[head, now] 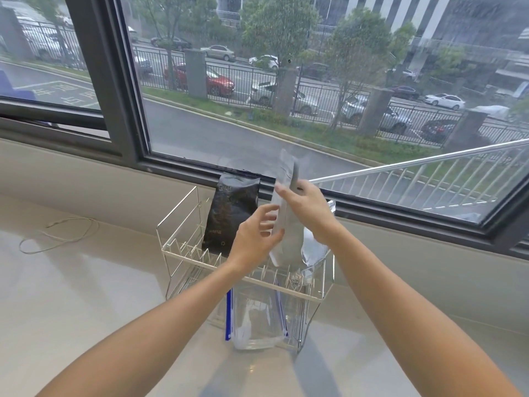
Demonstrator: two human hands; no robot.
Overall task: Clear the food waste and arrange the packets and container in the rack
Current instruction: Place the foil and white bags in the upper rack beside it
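A white wire rack [177, 252] stands on the counter below the window. A black packet [230, 216] stands upright in its upper tier at the back. My right hand [306, 207] grips a grey-white packet [287, 242], held upright over the rack's upper tier. My left hand [254, 236] touches the packet's lower left edge with fingers apart. A silver foil packet [313, 250] leans in the rack just right of the grey one. A clear container with blue clips [257, 319] sits in the lower tier.
The pale counter [86, 296] stretches left and in front of the rack. A thin white cord [57, 233] lies looped on it at the left. The dark window frame [123, 110] and sill run right behind the rack.
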